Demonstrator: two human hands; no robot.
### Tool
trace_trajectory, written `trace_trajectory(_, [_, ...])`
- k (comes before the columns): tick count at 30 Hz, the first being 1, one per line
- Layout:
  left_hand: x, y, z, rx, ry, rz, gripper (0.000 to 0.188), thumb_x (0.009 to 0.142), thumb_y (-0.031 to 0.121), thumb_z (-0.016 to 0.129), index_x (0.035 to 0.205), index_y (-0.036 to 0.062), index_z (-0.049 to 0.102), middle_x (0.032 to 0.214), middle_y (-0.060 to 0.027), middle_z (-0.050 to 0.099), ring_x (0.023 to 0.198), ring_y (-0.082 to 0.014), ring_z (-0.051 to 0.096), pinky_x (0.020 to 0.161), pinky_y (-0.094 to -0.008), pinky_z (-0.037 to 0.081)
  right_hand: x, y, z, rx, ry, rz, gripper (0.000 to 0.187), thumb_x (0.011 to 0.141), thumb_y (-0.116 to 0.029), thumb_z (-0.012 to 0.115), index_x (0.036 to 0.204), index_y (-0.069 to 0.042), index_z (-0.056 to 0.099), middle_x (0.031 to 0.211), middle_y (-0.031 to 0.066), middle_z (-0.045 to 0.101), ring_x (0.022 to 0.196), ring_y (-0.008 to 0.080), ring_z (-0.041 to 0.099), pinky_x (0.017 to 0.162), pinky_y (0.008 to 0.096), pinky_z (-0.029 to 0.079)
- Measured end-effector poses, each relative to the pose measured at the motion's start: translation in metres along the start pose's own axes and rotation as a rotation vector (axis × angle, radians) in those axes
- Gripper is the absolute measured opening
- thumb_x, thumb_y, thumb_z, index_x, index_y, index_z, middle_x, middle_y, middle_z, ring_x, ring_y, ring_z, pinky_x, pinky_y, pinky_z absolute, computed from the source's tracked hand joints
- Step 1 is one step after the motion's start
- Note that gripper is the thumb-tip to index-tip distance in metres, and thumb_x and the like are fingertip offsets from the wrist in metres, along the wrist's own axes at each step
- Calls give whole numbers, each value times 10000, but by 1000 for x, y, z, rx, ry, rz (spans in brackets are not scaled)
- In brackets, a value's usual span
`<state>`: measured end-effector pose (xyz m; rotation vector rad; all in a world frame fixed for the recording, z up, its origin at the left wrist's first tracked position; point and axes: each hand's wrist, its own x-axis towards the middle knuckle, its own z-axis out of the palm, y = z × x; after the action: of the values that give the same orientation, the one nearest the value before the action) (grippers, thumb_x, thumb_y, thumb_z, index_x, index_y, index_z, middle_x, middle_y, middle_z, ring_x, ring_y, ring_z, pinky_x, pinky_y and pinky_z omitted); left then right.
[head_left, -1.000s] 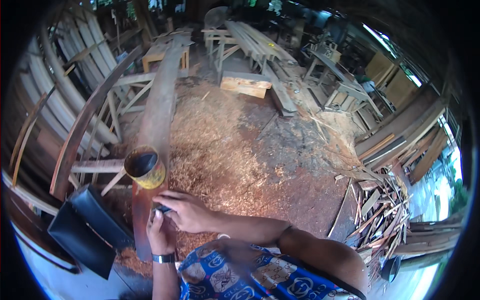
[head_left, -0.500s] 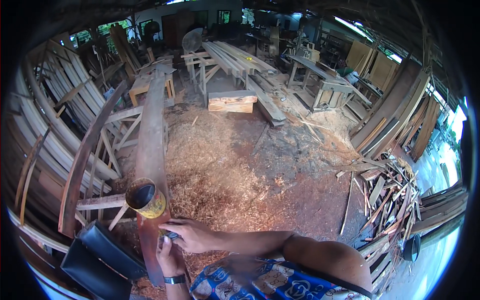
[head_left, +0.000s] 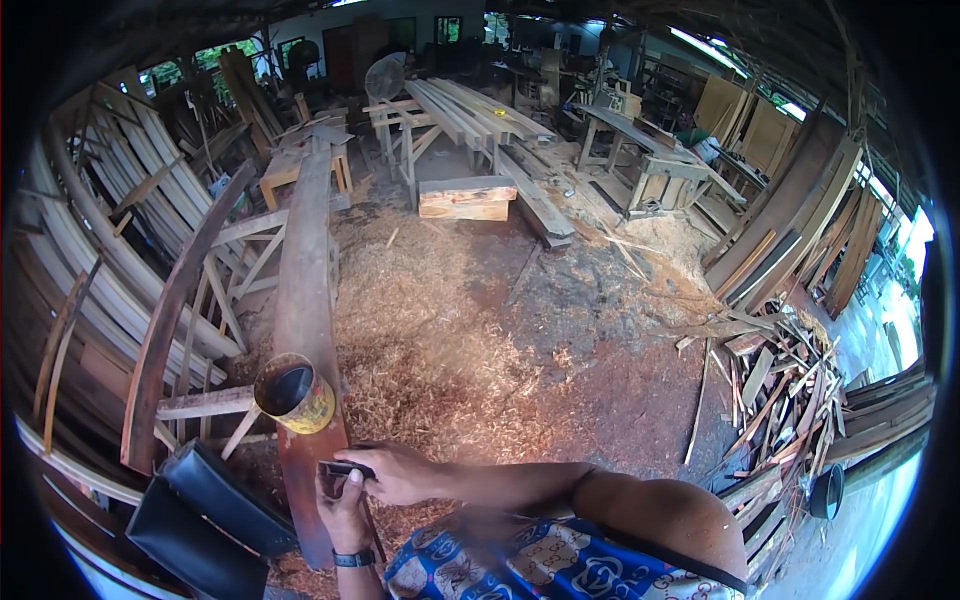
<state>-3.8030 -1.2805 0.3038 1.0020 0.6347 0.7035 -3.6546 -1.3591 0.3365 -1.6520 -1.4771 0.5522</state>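
Where sawdust covers the floor (head_left: 450,330), one long reddish plank (head_left: 305,300) runs away from the person. Black bag (head_left: 200,510), lower left beside plank. Yellow tin can (head_left: 293,393), open-topped, standing on plank. Left hand (head_left: 343,510) and right hand (head_left: 395,473), both clenched on a small dark flat object (head_left: 345,467) at plank's near end.

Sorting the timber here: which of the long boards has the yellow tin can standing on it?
The reddish-brown plank running away from both hands, resting on trestles. The rusty yellow tin can stands open on its near end; other boards carry none.
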Motion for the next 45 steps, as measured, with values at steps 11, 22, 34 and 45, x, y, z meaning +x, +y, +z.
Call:
trace_trajectory(11, [8,8,-12,95,199,48,690,996,163,681,1560,-45,342,1397,-204,580,1165,-264,642,963,-388,550,-3,-8,-22,325,-176,299,514,921,-216,749,1385,-46,609,1193,212,726,1096,287,717,920,392,556])
trace_trajectory(22, [27,-16,-39,-177,308,-6,131,987,152,717,981,46,641,882,-46,685,795,-121,649,743,-259,552,-14,9,14,359,-27,132,552,960,-203,738,1474,-91,571,1304,168,712,1078,191,713,916,349,562])
trace_trajectory(34, [22,-12,-32,63,344,1,113,967,132,735,984,29,692,807,-12,665,657,-76,574,582,-215,456,-16,12,27,496,-209,439,604,1029,-497,636,1511,-143,554,929,59,728,770,114,639,669,288,507])
trace_trajectory(45, [15,0,-25,147,195,-33,163,937,91,753,1017,-51,744,895,-83,745,749,-115,663,656,-231,520,-19,21,34,746,-123,538,674,1004,-488,676,1529,-143,433,1243,95,653,1074,205,656,844,334,576])
